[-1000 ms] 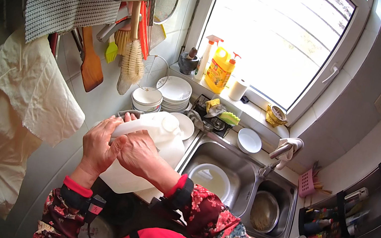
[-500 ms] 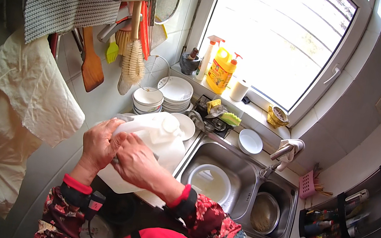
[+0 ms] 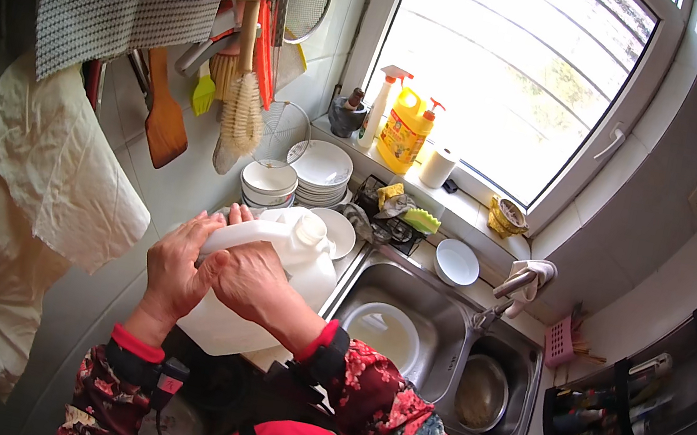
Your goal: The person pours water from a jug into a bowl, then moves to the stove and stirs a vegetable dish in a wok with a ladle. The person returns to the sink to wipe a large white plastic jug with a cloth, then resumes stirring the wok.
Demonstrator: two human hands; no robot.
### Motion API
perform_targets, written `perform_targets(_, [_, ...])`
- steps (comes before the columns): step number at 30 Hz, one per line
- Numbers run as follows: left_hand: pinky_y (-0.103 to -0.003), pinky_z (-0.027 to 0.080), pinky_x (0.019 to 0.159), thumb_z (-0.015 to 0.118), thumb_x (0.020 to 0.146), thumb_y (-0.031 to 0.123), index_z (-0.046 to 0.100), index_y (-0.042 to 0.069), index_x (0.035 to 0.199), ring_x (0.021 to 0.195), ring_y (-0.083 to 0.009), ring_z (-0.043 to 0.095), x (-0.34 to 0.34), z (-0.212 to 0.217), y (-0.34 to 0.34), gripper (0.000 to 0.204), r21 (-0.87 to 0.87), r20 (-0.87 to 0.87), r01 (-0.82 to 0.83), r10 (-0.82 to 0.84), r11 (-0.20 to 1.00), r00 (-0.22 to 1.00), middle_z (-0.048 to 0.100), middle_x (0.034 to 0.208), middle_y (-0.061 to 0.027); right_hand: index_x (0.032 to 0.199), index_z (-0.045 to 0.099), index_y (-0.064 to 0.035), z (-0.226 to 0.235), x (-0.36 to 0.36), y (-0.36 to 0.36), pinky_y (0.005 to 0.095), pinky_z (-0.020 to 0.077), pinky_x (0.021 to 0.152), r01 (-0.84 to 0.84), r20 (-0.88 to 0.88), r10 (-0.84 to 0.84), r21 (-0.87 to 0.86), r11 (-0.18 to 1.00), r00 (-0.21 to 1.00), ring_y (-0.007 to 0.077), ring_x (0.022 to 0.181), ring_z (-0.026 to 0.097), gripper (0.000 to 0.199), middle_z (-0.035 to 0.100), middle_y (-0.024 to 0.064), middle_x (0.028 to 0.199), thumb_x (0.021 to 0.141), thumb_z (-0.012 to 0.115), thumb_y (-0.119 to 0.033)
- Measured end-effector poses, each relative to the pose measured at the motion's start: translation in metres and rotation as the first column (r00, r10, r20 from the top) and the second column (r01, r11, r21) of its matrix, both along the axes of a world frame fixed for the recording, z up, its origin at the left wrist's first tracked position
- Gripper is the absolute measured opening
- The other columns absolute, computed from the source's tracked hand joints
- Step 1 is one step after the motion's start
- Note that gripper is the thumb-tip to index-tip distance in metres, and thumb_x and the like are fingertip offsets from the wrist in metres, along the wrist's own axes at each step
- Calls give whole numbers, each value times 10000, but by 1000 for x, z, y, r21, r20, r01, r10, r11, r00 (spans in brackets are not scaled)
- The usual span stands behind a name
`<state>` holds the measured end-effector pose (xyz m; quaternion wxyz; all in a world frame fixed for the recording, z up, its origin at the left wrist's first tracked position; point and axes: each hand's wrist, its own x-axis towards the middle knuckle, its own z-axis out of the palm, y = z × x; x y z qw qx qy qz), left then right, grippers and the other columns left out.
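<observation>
**Jug turned in both hands beside the sink**

Over the last second the big white plastic jug [image 3: 262, 295] was tipped a little more upright, its capped neck now pointing toward the stacked bowls [image 3: 269, 184], and the right hand [image 3: 250, 279] slid across its upper side. That suggested the jug was being turned over and handled, not set down. It sat at the surface edge, just left of the sink [image 3: 405, 319]. The left hand [image 3: 179, 267] cupped the handle end, fingers curled shut on it; the right hand's grip lay closed over the body, forearm angled in from below.
</observation>
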<state>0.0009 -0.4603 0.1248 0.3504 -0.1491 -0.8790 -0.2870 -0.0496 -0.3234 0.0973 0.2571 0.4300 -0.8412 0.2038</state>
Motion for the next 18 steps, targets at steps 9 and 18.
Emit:
perform_targets(9, [-424,509,871,461,937,573,641,47,1083,1069,-385,623,1,-2,-4,575,-5,67,-35,36,999,997,670,1094,-187,1247,450,107,18,46,26,469,346,1058,-187,75,190,-34,982,979,427,1181,475,601,513,276,1209,763,637,-197])
perform_targets(18, [-425,489,922,458,934,585,634,18,1095,1099,-393,612,4,-2,-3,615,12,27,-9,9,1000,1000,660,1124,-205,1303,448,99,18,23,17,478,273,1130,-36,238,24,49,998,971,455,1325,376,580,436,317,1374,856,544,-259])
